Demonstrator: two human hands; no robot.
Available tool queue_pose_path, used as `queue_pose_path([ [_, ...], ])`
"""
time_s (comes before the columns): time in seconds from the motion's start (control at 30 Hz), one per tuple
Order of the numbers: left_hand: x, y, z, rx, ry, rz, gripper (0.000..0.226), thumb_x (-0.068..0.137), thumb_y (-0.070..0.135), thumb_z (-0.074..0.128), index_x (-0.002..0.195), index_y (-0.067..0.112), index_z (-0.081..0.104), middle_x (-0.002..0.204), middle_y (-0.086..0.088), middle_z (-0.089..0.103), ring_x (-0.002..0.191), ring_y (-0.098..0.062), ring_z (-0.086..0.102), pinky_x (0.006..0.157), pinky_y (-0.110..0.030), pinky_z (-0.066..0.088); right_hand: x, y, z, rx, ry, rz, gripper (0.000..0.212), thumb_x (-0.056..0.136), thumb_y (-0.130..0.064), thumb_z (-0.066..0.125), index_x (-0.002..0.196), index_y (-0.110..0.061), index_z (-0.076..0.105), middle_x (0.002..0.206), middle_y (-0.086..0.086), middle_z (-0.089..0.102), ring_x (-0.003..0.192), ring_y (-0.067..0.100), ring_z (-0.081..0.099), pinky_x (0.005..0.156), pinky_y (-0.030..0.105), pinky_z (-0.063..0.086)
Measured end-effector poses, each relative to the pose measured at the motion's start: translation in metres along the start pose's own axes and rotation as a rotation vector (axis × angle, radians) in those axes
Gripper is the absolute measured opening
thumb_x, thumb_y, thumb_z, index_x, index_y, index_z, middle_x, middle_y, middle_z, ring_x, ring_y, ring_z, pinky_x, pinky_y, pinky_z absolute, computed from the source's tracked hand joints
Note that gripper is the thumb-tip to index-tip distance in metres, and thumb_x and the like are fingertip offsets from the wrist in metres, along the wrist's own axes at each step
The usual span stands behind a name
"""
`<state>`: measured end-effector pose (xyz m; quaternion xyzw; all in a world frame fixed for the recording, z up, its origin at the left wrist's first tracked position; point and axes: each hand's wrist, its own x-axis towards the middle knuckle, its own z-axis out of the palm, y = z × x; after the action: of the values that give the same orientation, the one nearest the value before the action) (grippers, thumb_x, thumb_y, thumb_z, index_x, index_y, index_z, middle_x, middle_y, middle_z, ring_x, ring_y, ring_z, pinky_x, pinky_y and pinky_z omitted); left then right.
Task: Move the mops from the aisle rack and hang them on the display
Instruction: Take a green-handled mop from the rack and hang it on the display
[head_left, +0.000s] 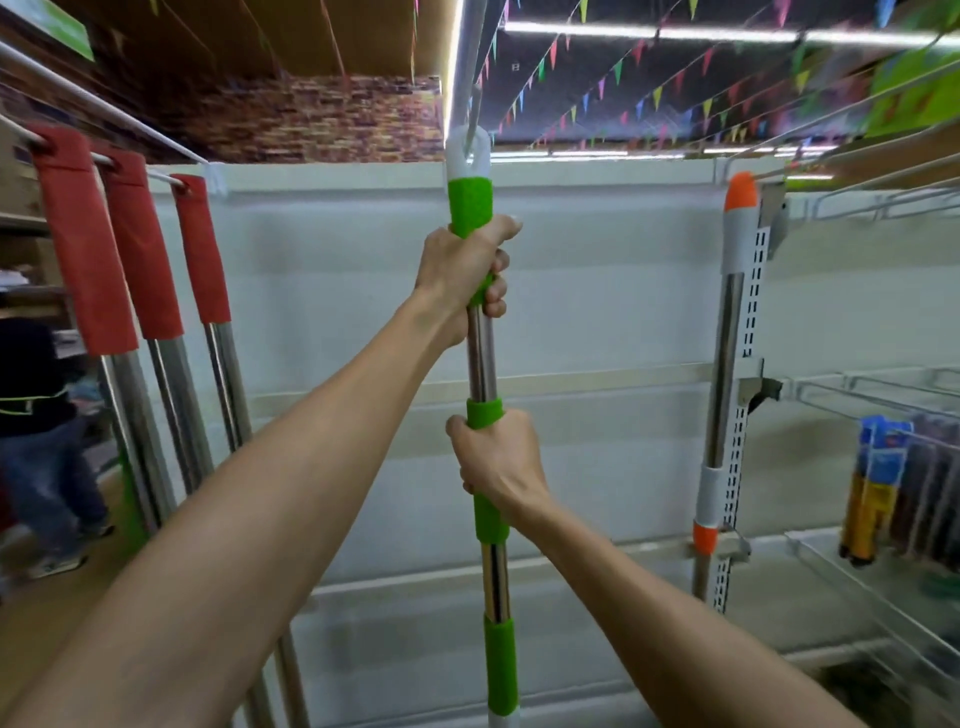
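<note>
At the centre of the view a person holds a green-handled mop (483, 374) upright with both bare hands. The left hand (462, 275) is wrapped tight around the upper green grip, thumb pointing up toward twelve o'clock; the right hand (496, 462) is clenched around the lower green sleeve, toward six o'clock from the left. The mop's white end cap (468, 156) has a loop through which a metal hook (474, 117) passes, though blur makes it unclear whether the cap rests on it. At nine o'clock three red-handled mops (148, 260) hang side by side from a rail (104, 111). At three o'clock an orange-tipped mop (727, 364) stands against a perforated upright (756, 291). Behind everything is a white back panel (597, 291).
</note>
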<state>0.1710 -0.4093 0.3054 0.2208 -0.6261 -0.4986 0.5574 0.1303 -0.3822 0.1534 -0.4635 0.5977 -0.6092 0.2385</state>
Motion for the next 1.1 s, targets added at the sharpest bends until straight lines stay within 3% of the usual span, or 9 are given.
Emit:
queue_pose_path([
  [0.23, 0.036, -0.019, -0.006, 0.046, 0.039, -0.012, 0.024, 0.09, 0.016, 0.065, 0.079, 0.017, 0.044, 0.052, 0.003, 0.036, 0.036, -0.013, 0.03, 0.039, -0.02, 0.027, 0.039, 0.01, 0.014, 0.01, -0.055, 0.026, 0.022, 0.081, -0.018, 0.06, 0.062, -0.014, 0.052, 0.054, 0.004, 0.053, 0.047, 0.025, 0.053, 0.052, 0.036, 0.052],
  [0.6, 0.085, -0.047, -0.015, 0.061, 0.078, -0.003, 0.026, 0.091, 0.014, 0.063, 0.078, 0.018, 0.041, 0.052, 0.003, 0.035, 0.037, -0.013, 0.029, 0.04, -0.021, 0.024, 0.095, 0.026, 0.037, 0.014, -0.088, 0.01, 0.012, 0.068, -0.025, 0.056, 0.06, -0.016, 0.052, 0.059, 0.009, 0.056, 0.057, 0.03, 0.056, 0.059, 0.045, 0.054],
  [0.87, 0.104, -0.061, -0.02, 0.058, 0.065, 0.022, 0.026, 0.093, 0.016, 0.066, 0.079, 0.017, 0.044, 0.052, 0.002, 0.039, 0.037, -0.013, 0.034, 0.039, -0.021, 0.028, 0.112, 0.035, 0.036, -0.005, -0.093, 0.003, 0.021, 0.075, -0.025, 0.062, 0.059, -0.017, 0.053, 0.061, 0.009, 0.06, 0.06, 0.03, 0.06, 0.066, 0.048, 0.059],
  [1.0, 0.103, -0.063, -0.023, 0.145, 0.076, 0.095, 0.026, 0.093, 0.027, 0.072, 0.096, 0.008, 0.054, 0.07, -0.003, 0.052, 0.046, -0.014, 0.051, 0.048, -0.03, 0.048, 0.113, 0.035, 0.025, 0.013, -0.177, 0.002, 0.027, 0.085, -0.026, 0.071, 0.064, -0.019, 0.055, 0.061, 0.003, 0.061, 0.056, 0.019, 0.06, 0.066, 0.039, 0.055],
  [1.1, 0.092, -0.065, -0.031, 0.244, 0.127, 0.159, 0.046, 0.09, 0.03, 0.076, 0.119, 0.005, 0.05, 0.094, -0.001, 0.056, 0.074, -0.016, 0.061, 0.067, -0.032, 0.055, 0.105, 0.039, 0.015, -0.008, -0.218, -0.029, 0.024, 0.088, -0.027, 0.073, 0.077, -0.016, 0.056, 0.069, 0.004, 0.059, 0.064, 0.018, 0.057, 0.066, 0.034, 0.049],
])
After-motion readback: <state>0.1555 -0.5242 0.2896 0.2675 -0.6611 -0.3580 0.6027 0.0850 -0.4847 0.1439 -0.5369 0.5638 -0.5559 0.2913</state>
